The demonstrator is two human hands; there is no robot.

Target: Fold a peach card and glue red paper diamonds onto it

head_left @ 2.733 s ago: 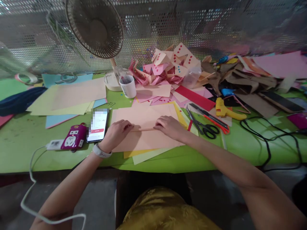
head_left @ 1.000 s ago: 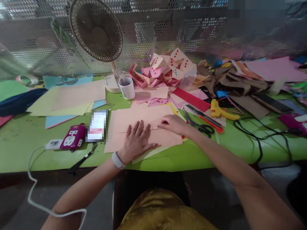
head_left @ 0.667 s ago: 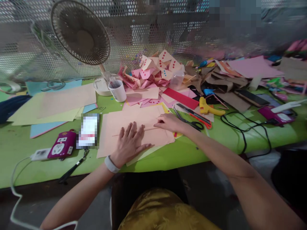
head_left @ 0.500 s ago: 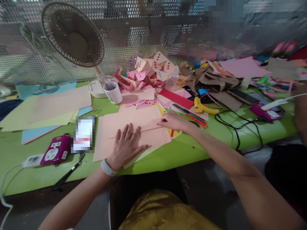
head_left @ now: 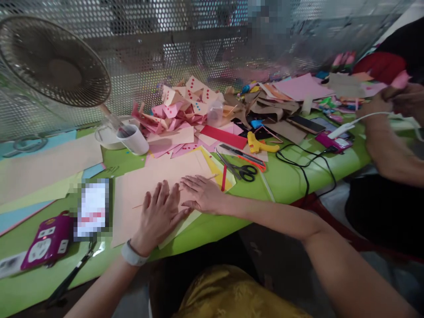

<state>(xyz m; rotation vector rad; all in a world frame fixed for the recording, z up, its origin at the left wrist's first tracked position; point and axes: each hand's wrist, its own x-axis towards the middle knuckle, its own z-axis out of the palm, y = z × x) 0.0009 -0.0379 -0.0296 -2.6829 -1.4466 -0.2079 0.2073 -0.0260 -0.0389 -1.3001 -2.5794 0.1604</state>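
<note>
At the far left of the green table [head_left: 298,181] a magenta power strip [head_left: 44,245] lies beside a phone [head_left: 92,213], with a desk fan [head_left: 53,73] standing behind them and a white cup [head_left: 134,139] near its base. The peach paper sheet [head_left: 145,190] lies flat near the table's front edge, on top of yellowish sheets. The left hand [head_left: 159,216], a white band at its wrist, rests palm-down on the sheet with fingers spread. Just beside it, the right hand [head_left: 203,194] also lies flat on the sheet, fingers extended and pointing left along a crease line. Further right lie scissors [head_left: 240,170] and a yellow glue gun [head_left: 260,143], with a heap of pink folded paper pieces [head_left: 180,106] behind. At the right edge, another person's hand [head_left: 380,104] is raised above the table.
</note>
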